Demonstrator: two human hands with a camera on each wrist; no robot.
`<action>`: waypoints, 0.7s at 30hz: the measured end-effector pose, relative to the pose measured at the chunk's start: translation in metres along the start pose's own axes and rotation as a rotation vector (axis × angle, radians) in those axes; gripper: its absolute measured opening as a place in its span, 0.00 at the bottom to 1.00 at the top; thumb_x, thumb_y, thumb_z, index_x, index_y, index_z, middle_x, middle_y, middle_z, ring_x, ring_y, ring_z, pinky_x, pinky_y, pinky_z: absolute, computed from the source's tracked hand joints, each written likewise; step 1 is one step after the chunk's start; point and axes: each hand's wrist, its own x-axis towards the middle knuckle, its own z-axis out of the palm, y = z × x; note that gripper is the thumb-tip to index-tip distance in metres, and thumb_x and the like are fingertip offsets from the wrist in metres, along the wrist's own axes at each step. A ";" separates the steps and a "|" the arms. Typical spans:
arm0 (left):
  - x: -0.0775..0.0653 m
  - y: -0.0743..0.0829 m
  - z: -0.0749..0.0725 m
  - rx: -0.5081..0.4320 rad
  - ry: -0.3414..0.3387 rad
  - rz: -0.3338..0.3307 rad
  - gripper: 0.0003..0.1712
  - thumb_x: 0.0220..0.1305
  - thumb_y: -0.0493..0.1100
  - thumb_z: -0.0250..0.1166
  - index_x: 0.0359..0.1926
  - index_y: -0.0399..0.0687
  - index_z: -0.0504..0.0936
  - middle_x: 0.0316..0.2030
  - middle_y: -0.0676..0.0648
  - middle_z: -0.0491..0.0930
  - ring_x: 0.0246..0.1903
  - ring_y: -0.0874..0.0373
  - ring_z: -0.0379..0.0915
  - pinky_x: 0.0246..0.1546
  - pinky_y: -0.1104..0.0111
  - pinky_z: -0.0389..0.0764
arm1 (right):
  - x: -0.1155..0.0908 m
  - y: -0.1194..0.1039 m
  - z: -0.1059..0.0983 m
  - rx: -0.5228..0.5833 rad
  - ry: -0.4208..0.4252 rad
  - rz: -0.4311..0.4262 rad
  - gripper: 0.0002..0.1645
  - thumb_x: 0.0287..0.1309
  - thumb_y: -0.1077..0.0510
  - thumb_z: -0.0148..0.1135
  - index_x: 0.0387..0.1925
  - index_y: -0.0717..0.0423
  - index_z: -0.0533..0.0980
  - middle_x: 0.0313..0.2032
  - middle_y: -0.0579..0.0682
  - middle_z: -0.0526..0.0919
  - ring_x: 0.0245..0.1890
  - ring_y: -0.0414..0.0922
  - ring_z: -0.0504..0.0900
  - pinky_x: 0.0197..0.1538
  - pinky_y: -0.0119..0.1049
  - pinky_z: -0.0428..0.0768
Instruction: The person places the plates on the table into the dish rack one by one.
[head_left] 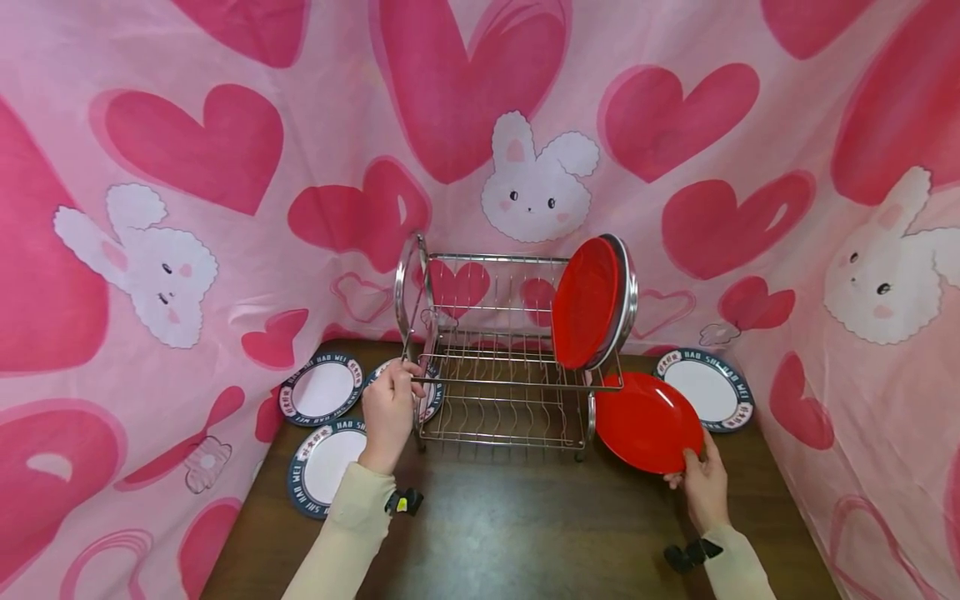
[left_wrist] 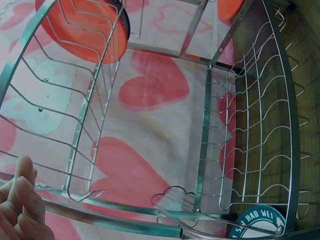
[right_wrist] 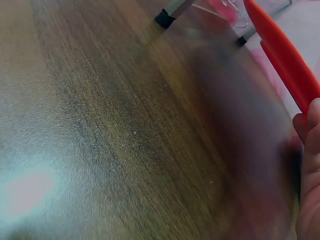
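Note:
A two-tier metal dish rack (head_left: 498, 383) stands on the table. My left hand (head_left: 390, 408) grips its upper front left corner; in the left wrist view the fingers (left_wrist: 27, 200) are curled beside the frame. To the right of the rack, my right hand (head_left: 701, 483) pinches the near right edge of a red plate (head_left: 651, 423). The right wrist view has this red plate (right_wrist: 290, 60) edge-on, raised above the table, thumb and fingers at its rim. Another red plate (head_left: 587, 304) stands upright at the right end of the upper tier, against at least one darker-edged plate.
White plates with blue lettered rims lie on the table: one at the far left (head_left: 321, 389), one nearer (head_left: 330, 471), one partly behind the rack's left side (head_left: 431, 398), and one at right (head_left: 705, 390). Pink heart-patterned cloth (head_left: 337, 125) walls the brown table (head_left: 525, 525).

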 end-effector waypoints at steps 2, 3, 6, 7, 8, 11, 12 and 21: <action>0.000 0.001 0.000 -0.001 -0.001 0.003 0.21 0.77 0.40 0.46 0.37 0.40 0.86 0.20 0.47 0.83 0.15 0.65 0.66 0.17 0.68 0.62 | -0.004 -0.002 -0.003 -0.004 -0.003 0.001 0.40 0.82 0.56 0.45 0.85 0.47 0.41 0.22 0.44 0.80 0.16 0.39 0.80 0.26 0.28 0.81; -0.001 0.001 0.000 -0.004 -0.002 0.001 0.21 0.77 0.40 0.46 0.37 0.40 0.86 0.20 0.47 0.83 0.15 0.65 0.66 0.17 0.68 0.62 | -0.006 -0.003 -0.005 -0.010 -0.005 0.008 0.41 0.82 0.55 0.45 0.85 0.47 0.41 0.22 0.44 0.81 0.17 0.40 0.80 0.27 0.28 0.81; -0.001 0.001 0.000 -0.011 -0.005 0.000 0.21 0.78 0.40 0.47 0.37 0.40 0.86 0.21 0.46 0.83 0.15 0.66 0.66 0.17 0.69 0.62 | -0.010 -0.007 -0.011 -0.026 0.008 0.035 0.41 0.81 0.54 0.46 0.85 0.45 0.40 0.23 0.43 0.81 0.18 0.40 0.81 0.28 0.28 0.82; -0.001 0.001 0.000 -0.013 -0.004 -0.001 0.21 0.78 0.40 0.47 0.37 0.40 0.86 0.21 0.46 0.83 0.15 0.65 0.65 0.17 0.69 0.62 | -0.011 -0.008 -0.012 -0.030 0.017 0.037 0.41 0.81 0.54 0.46 0.85 0.45 0.40 0.23 0.43 0.81 0.18 0.40 0.81 0.28 0.28 0.82; 0.000 0.001 0.000 -0.015 -0.004 -0.001 0.21 0.78 0.40 0.47 0.37 0.40 0.86 0.21 0.46 0.83 0.15 0.65 0.66 0.16 0.69 0.61 | -0.012 -0.009 -0.014 -0.028 0.026 0.036 0.41 0.81 0.54 0.46 0.85 0.45 0.40 0.23 0.44 0.81 0.17 0.40 0.81 0.27 0.28 0.82; 0.000 0.000 0.000 -0.012 -0.001 0.003 0.20 0.77 0.39 0.47 0.37 0.40 0.86 0.20 0.46 0.83 0.14 0.65 0.65 0.16 0.69 0.61 | -0.016 -0.012 -0.018 -0.015 0.055 0.014 0.41 0.81 0.56 0.46 0.84 0.48 0.41 0.22 0.44 0.80 0.15 0.40 0.80 0.25 0.28 0.81; 0.000 0.000 0.000 -0.013 -0.002 0.001 0.20 0.77 0.39 0.47 0.37 0.40 0.85 0.20 0.46 0.83 0.14 0.65 0.65 0.16 0.69 0.61 | -0.017 -0.013 -0.019 -0.004 0.060 0.004 0.41 0.81 0.57 0.46 0.84 0.49 0.41 0.21 0.44 0.80 0.14 0.40 0.80 0.24 0.28 0.80; 0.000 -0.001 0.001 -0.007 -0.002 -0.005 0.19 0.75 0.37 0.47 0.37 0.41 0.85 0.20 0.47 0.83 0.14 0.65 0.65 0.16 0.68 0.61 | -0.032 -0.027 -0.026 0.067 0.084 -0.072 0.39 0.80 0.60 0.46 0.84 0.54 0.44 0.18 0.46 0.79 0.12 0.40 0.78 0.20 0.28 0.79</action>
